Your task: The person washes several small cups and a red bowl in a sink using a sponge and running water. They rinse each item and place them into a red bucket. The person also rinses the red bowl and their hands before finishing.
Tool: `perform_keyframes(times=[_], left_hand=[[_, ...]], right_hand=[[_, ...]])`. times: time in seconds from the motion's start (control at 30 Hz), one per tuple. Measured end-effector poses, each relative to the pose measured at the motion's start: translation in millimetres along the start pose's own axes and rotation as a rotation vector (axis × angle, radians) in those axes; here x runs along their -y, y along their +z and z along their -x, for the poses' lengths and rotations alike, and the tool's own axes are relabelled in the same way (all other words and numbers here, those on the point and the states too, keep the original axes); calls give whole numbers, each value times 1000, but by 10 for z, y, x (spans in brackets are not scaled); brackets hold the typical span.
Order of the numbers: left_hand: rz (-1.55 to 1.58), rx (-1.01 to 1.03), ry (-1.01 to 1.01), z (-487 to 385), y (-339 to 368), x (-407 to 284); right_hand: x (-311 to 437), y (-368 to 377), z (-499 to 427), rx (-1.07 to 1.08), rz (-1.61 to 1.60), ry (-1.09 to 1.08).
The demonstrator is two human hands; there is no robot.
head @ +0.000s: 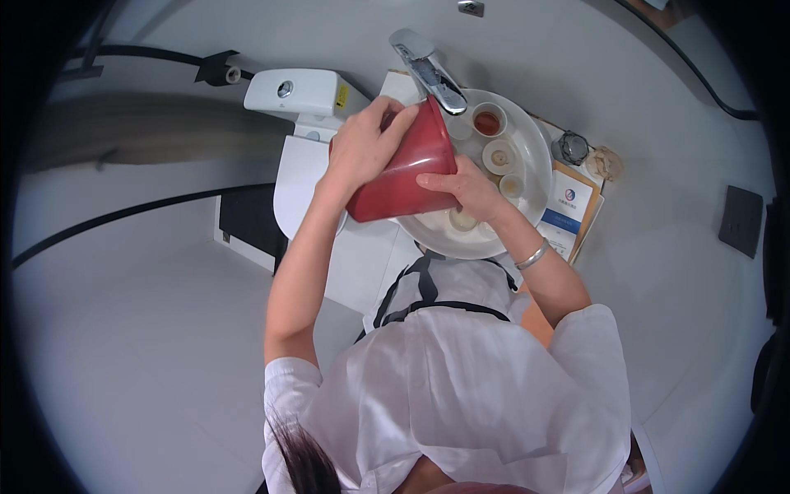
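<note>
A red plastic bin [404,185] lies tilted on its side in both my hands, its rim turned toward the basin. My left hand [373,142] is spread over the upper left side of the bin, with the fingertips partly out of sight. With the thumb on its near wall, my right hand [472,190] grips the bin close to the rim. Behind it is a round white washbasin [538,167] holding several cups and tubs. One white cup [487,121] contains reddish-brown liquid. A chrome faucet [427,69] reaches over the basin. The inside of the bin is hidden.
Left of the basin stands a white toilet [302,179] with its lid down. Two small glasses, one greyish [570,148] and one wrapped or amber-tinted [603,163], sit at right beside a printed card [565,207]. A dark holder [219,69] with a roll hangs on the wall.
</note>
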State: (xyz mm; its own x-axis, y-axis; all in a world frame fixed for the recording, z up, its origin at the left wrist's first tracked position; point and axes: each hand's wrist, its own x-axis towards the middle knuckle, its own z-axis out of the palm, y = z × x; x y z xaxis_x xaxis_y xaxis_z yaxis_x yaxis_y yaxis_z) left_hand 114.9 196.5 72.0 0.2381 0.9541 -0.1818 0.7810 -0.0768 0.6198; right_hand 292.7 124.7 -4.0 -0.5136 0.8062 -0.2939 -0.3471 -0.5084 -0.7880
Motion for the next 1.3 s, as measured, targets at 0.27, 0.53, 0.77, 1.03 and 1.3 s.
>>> perform_keyframes(times=[0.27,0.53,0.77,1.03,1.3], left_hand=[[-87,-43,189,228,164,-159],[-5,-257,431,803,368,30],[-186,-449,297,1048,974,151],[141,-638,152,670,945,77],[1033,-595,-145,604,544,118]], right_hand=[[-192,-79,28,-19,-455,1],[42,129,-126,-193,-490,22],[128,521,-527,-189,-181,-54],[222,530,-534,-82,158,-108],[163,255,128,49,999,-231]])
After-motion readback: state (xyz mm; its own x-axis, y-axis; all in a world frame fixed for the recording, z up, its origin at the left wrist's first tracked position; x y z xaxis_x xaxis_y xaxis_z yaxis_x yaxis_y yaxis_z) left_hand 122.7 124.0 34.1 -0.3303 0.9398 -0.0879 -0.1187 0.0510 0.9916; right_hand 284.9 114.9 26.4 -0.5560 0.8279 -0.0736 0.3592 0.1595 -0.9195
